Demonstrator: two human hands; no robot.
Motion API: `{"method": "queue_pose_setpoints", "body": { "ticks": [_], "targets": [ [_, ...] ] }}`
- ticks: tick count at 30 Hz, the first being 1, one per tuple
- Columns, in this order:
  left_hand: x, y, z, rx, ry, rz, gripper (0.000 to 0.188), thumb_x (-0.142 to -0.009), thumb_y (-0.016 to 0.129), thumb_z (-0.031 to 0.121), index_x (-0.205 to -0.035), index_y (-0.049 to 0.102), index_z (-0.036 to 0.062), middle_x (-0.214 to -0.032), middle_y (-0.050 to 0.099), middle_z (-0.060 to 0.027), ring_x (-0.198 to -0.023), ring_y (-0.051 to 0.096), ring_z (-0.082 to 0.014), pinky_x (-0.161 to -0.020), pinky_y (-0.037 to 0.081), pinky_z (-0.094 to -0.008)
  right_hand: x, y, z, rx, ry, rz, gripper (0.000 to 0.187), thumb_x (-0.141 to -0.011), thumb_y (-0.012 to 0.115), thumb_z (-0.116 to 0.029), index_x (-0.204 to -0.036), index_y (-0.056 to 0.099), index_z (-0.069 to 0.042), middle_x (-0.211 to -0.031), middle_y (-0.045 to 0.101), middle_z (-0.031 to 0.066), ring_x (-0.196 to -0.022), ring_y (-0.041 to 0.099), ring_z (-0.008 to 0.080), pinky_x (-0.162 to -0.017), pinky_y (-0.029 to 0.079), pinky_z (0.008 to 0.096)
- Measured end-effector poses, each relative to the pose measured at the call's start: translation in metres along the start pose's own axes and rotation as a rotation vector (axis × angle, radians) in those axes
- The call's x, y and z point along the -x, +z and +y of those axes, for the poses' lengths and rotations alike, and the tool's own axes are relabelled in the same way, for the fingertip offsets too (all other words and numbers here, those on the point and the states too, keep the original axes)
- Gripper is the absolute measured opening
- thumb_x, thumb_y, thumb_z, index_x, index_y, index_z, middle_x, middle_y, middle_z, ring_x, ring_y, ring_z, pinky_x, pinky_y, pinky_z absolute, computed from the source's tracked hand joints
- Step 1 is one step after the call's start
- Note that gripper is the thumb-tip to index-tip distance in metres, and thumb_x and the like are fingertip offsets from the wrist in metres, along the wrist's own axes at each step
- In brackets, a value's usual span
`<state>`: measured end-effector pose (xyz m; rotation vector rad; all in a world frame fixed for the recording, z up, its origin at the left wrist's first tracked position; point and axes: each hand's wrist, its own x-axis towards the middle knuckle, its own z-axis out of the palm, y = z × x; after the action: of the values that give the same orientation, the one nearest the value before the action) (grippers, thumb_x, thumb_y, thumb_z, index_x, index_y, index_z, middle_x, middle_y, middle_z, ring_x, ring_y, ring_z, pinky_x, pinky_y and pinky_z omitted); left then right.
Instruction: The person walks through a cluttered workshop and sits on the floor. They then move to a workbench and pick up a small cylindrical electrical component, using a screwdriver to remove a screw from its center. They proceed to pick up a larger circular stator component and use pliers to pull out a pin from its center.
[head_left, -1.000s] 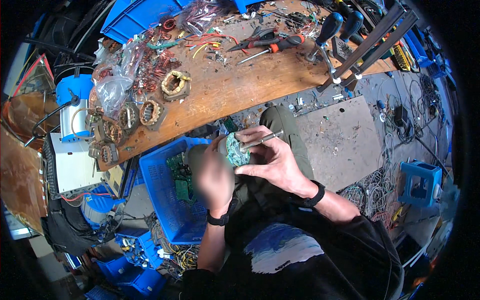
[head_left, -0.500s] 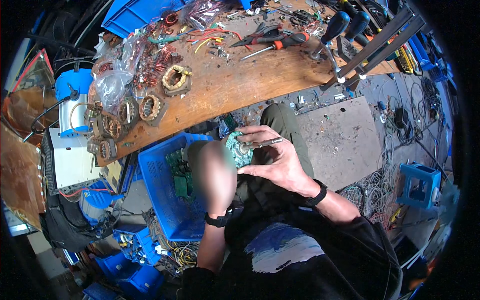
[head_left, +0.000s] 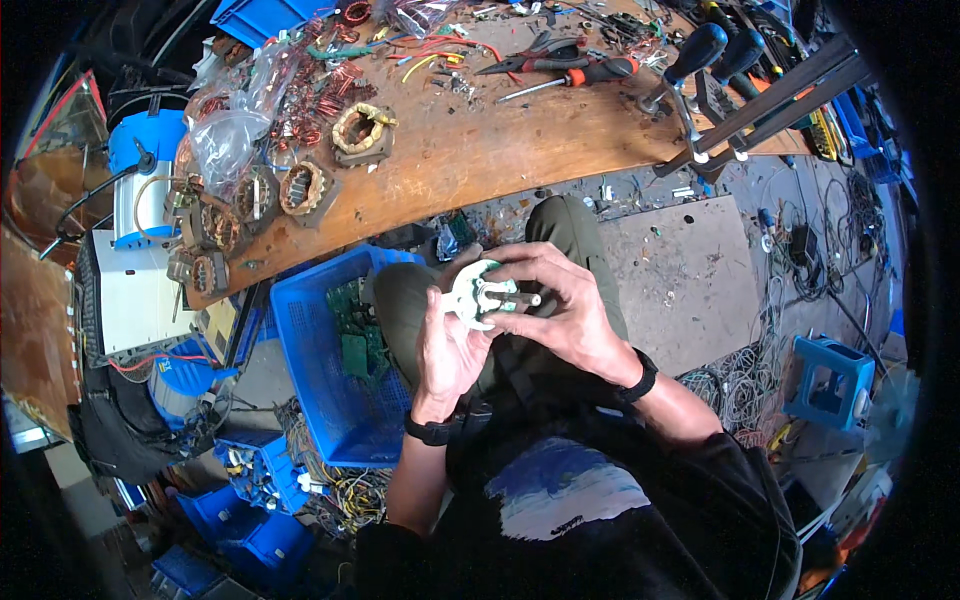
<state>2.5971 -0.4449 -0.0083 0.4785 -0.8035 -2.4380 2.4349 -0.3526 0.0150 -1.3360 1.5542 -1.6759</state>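
Observation:
Above my lap, both hands hold a round motor part with a metal shaft poking out toward the right. Its face looks pale and overexposed, with some green at the edges. My left hand cups it from the left and below, thumb raised along its side. The fingers of my right hand close around its right side, near the shaft. My fingers hide much of the rim. To the left of my knee stands a blue plastic crate with green circuit boards inside.
The wooden workbench ahead bears several wound stator cores, copper wire coils, pliers and a screwdriver. A metal clamp frame stands at its right. Cables, a brown board and a blue stool lie on the floor.
The motor part has been turned, and its green face now looks bright white. My left hand has become clear and sits lower around it. The whole view has shifted slightly.

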Motion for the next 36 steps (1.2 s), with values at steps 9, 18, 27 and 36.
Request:
{"method": "queue_pose_setpoints", "body": {
  "ticks": [9,18,27,36],
  "targets": [
    [0.001,-0.002,0.004,0.046,-0.017,-0.033,0.066,-0.113,0.036,0.048,-0.163,0.028,0.0055,-0.156,0.048,-0.0167,-0.138,0.056,-0.0308,-0.115,0.051,-0.0504,0.001,0.006,0.001,0.095,-0.071,0.032,0.044,-0.075,0.089,-0.008,-0.116,0.074,-0.004,-0.130,0.070,0.0140,-0.116,0.067,0.0300,-0.101,0.054,0.0417],
    [0.000,-0.003,0.001,0.069,0.028,-0.071,0.066,-0.113,0.037,0.048,-0.164,0.027,0.0057,-0.159,0.045,-0.0164,-0.141,0.053,-0.0295,-0.117,0.050,-0.0516,-0.001,0.006,0.002,0.049,-0.064,0.014,0.042,-0.078,0.086,-0.009,-0.117,0.074,-0.005,-0.133,0.069,0.0146,-0.118,0.066,0.0305,-0.104,0.051,0.0435],
    [0.001,0.000,0.008,0.065,-0.005,-0.072,0.067,-0.112,0.039,0.046,-0.164,0.028,0.0053,-0.159,0.045,-0.0173,-0.139,0.055,-0.0326,-0.113,0.054,-0.0508,0.000,0.001,0.010,-0.036,-0.004,-0.047,0.038,-0.083,0.081,-0.009,-0.121,0.076,-0.005,-0.135,0.069,0.0158,-0.124,0.064,0.0304,-0.108,0.048,0.0439],
    [0.003,0.000,0.007,0.138,-0.021,-0.033,0.069,-0.105,0.045,0.032,-0.165,0.026,0.0042,-0.160,0.044,-0.0164,-0.140,0.054,-0.0309,-0.113,0.053,-0.0470,0.003,0.002,0.012,-0.107,0.083,-0.053,0.038,-0.085,0.079,-0.009,-0.122,0.076,-0.006,-0.136,0.068,0.0158,-0.126,0.062,0.0299,-0.110,0.047,0.0439]
  ]
}}
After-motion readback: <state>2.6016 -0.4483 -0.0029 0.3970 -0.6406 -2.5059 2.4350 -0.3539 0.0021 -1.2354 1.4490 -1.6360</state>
